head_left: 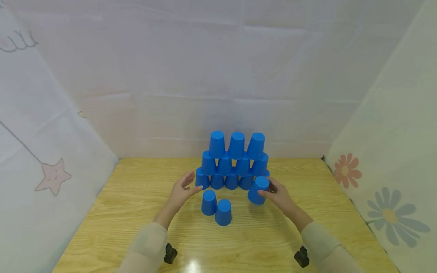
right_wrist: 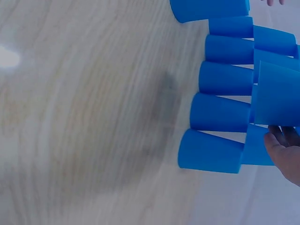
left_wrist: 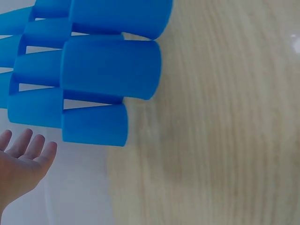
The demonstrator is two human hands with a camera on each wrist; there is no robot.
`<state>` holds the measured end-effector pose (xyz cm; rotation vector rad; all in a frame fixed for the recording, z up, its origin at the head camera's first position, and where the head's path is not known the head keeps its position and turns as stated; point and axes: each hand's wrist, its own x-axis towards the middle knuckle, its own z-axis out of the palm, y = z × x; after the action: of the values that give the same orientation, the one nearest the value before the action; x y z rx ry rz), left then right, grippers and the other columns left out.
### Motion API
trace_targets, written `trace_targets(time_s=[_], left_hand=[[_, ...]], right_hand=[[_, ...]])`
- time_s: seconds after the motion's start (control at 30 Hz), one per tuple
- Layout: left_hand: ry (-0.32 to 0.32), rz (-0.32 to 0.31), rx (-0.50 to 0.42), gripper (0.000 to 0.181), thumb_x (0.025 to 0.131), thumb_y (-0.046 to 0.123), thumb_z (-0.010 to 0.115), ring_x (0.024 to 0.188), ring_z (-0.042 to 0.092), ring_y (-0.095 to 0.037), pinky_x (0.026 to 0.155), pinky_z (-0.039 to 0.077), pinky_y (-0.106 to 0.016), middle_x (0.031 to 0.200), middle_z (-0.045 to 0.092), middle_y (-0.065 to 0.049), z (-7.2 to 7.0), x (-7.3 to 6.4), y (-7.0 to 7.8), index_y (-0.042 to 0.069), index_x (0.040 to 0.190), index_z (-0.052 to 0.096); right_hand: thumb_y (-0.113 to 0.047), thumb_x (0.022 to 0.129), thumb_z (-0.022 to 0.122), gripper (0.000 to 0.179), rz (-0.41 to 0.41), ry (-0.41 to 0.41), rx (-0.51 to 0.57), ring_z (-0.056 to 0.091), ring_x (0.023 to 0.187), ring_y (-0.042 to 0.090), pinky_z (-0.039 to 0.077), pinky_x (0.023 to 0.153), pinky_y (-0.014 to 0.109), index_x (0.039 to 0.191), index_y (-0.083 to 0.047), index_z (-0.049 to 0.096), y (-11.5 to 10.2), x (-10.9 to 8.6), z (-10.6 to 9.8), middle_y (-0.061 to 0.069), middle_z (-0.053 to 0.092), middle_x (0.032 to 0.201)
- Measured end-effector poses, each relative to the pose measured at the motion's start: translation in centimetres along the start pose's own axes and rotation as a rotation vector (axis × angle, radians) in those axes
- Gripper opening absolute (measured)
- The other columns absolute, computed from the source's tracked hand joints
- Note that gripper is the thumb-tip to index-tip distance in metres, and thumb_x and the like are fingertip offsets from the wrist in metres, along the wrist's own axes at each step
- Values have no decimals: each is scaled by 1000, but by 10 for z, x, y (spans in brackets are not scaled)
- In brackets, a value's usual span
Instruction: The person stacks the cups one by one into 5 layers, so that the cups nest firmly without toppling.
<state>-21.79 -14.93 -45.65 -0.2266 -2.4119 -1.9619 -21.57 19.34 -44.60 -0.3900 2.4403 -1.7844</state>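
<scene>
In the head view my right hand (head_left: 282, 198) grips an upside-down blue cup (head_left: 257, 191) by its side, in front of the right end of a cup stack. The right wrist view shows this held cup (right_wrist: 280, 96) raised off the table, thumb and fingers of the hand (right_wrist: 287, 159) at its side. My left hand (head_left: 180, 193) is beside the stack's left end, fingers spread and holding nothing. Stacked blue cups (head_left: 224, 167) rise in three tiers, with three cups on top. Two loose blue cups, one (head_left: 209, 203) farther left and one (head_left: 223, 213) nearer me, stand upside down in front.
Everything stands on a light wooden table (head_left: 136, 197). A white cloth backdrop (head_left: 218, 76) hangs behind, with printed cloth at both sides. A small black object (head_left: 170, 253) shows by the left sleeve, another (head_left: 302, 257) by the right sleeve.
</scene>
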Motion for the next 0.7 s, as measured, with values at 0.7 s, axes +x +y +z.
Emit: trace_targets(time_s=[0.7], left_hand=[[-53,-29,14,63,74,13,68,117,33,-34,91,26,-55,129,39,-15,33,-14,-35,5,128,38]], right_hand=[[-30,79,63,63,-35,-44,-22,37,114,34,32,89,51,130,-7,34,-69,27,-37,18,39,126]])
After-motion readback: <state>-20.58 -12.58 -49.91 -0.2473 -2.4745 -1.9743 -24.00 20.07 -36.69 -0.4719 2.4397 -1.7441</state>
